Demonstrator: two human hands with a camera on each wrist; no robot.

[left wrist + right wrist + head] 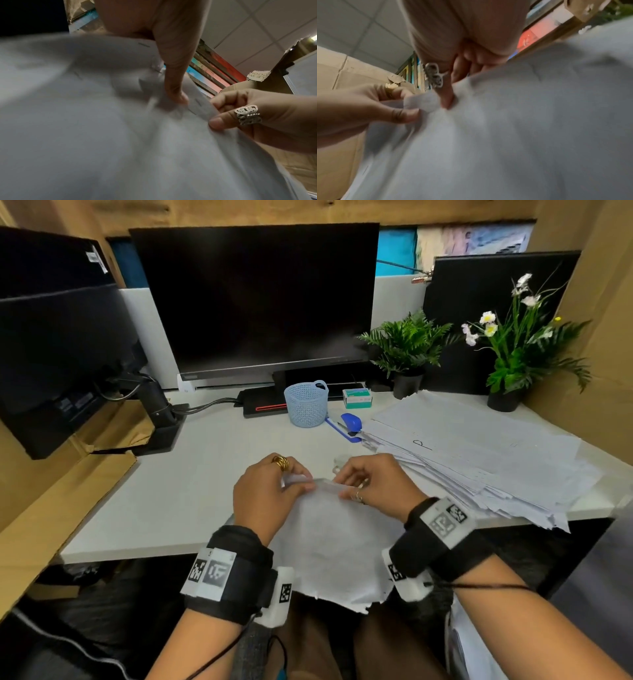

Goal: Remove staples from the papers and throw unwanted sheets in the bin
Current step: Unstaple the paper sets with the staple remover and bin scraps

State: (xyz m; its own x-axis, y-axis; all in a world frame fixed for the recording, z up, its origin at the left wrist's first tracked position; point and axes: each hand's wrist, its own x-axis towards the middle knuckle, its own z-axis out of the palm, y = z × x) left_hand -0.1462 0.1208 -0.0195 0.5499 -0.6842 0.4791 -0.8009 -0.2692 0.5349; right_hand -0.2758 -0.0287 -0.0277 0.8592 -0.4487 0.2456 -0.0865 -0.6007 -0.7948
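A bundle of white stapled sheets [334,546] hangs over the desk's front edge toward my lap. My left hand [270,491] pinches the top edge of the sheets [426,101] between thumb and curled fingers. My right hand [363,486] pinches the same top edge a little to the right. In the left wrist view several staples [198,102] show along the edge of the sheets [102,128], between my left hand [176,97] and my right hand [223,119]. The right wrist view shows both my right hand [448,100] and my left hand [399,108] holding the paper.
A big loose pile of papers [479,453] covers the right of the white desk [191,491]. A blue stapler [349,424], a light blue mesh basket [306,404] and a staple box [357,397] stand behind my hands. Monitors and two potted plants [407,347] line the back.
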